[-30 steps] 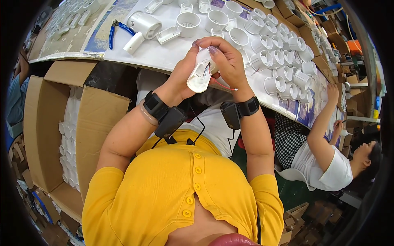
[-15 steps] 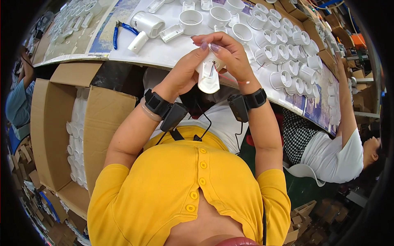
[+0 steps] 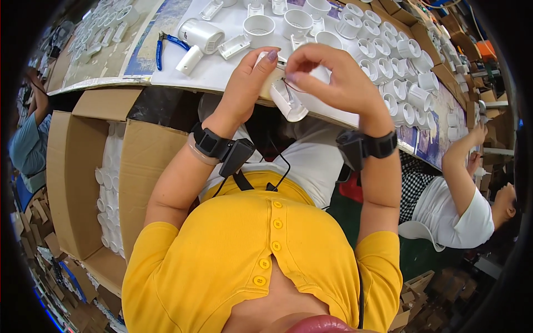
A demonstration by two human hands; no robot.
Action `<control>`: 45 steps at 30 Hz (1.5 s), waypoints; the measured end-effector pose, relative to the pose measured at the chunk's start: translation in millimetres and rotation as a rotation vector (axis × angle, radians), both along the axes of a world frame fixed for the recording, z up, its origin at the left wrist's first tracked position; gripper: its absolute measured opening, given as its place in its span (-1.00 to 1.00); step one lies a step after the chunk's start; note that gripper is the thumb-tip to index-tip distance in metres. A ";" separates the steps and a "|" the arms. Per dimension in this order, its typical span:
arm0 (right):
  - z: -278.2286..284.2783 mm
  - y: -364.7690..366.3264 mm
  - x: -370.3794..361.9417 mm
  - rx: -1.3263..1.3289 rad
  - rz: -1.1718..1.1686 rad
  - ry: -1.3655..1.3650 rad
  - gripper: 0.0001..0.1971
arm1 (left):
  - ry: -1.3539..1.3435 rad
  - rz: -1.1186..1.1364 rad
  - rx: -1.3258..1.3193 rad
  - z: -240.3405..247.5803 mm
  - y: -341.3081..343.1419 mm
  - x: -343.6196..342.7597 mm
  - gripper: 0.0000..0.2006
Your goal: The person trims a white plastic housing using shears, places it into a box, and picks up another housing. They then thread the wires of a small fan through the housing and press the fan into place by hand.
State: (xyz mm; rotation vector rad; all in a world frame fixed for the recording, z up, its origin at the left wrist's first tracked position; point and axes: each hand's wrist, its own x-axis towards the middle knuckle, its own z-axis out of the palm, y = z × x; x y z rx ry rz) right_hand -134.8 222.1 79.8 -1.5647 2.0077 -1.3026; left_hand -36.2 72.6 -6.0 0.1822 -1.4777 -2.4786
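Observation:
My left hand (image 3: pixel 244 83) grips a white plastic housing (image 3: pixel 290 108) with a half-open, trough-shaped end pointing toward me. Its upper part lies between the fingers and is partly hidden. Close to its right side is my right hand (image 3: pixel 347 83), thumb and fingertips pinched at a thin dark wire (image 3: pixel 285 82) that comes out of the housing. Both hands are over the table's near edge. Beyond my left hand lie a white slotted cylinder (image 3: pixel 201 36), a small white tube-like piece (image 3: pixel 190 60) and blue-handled cutting pliers (image 3: pixel 159 51).
Several white cups (image 3: pixel 259 30) stand at the back of the table (image 3: pixel 222 72), with many more grouped at right. An open cardboard box (image 3: pixel 66 183) of white parts is at my left. A co-worker in a white shirt (image 3: pixel 458 213) sits at right; another person (image 3: pixel 28 141) is far left.
My right hand has pulled away to the right and its wrist is farther out. The housing tilts more to the right. The co-worker's arm at right has bent and drawn back.

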 end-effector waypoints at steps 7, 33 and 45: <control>10.7 -3.8 18.8 0.396 -0.135 0.386 -0.84 | -0.061 0.113 -0.110 0.3 -1.4 1.7 -0.60; -9.5 -3.4 -0.8 0.241 -0.068 -0.326 -0.79 | 0.418 0.126 -1.030 -1.5 -17.2 8.0 -0.21; -15.4 -11.4 -5.9 0.199 -0.166 -0.612 -0.75 | 0.602 0.189 -0.953 -4.3 -8.2 10.8 -0.35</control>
